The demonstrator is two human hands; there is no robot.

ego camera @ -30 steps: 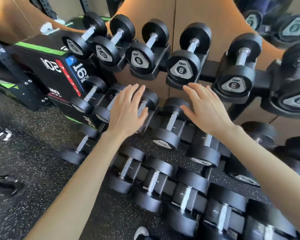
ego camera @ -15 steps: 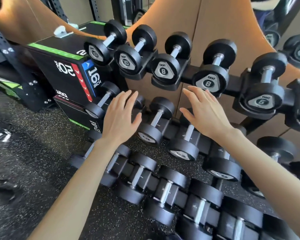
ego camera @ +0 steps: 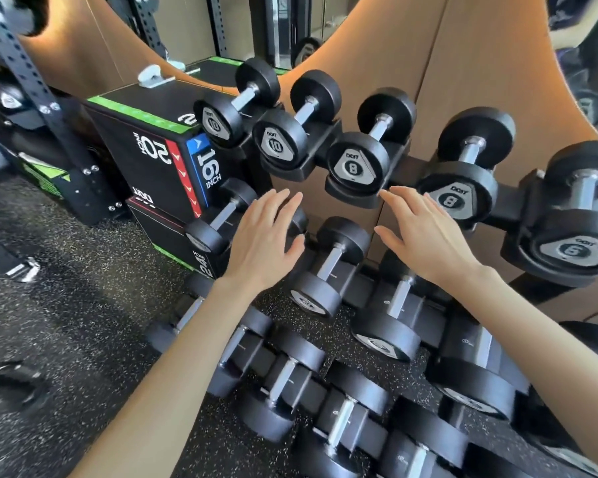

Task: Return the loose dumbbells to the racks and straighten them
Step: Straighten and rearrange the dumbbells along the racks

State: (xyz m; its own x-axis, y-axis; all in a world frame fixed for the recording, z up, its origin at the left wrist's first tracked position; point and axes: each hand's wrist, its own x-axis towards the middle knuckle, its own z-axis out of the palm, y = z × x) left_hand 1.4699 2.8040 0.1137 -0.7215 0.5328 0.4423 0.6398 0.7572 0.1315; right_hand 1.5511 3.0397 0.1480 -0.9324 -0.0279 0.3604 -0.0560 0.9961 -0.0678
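Black dumbbells with steel handles sit in three tiers of a black rack [ego camera: 508, 208]. The top tier holds two marked 10 [ego camera: 277, 141], two marked 8 [ego camera: 354, 165] and one marked 6 [ego camera: 572, 248]. My left hand [ego camera: 265, 236] hovers flat, fingers straight, over a middle-tier dumbbell [ego camera: 325, 267] area, hiding one dumbbell behind it. My right hand [ego camera: 425, 236] is held flat too, just under the top tier's front 8 dumbbell. Neither hand holds anything. Several more dumbbells [ego camera: 283, 388] lie in the bottom tier.
A black plyo box [ego camera: 152, 157] marked 20, 16 and 24 inch stands left of the rack. A perforated steel upright [ego camera: 38, 98] stands at far left. The floor [ego camera: 83, 305] is speckled black rubber. An orange-brown panel [ego camera: 463, 63] backs the rack.
The view has shifted left and down the rack. Both hands have stayed flat and empty in front of the middle tier, keeping about the same spacing.
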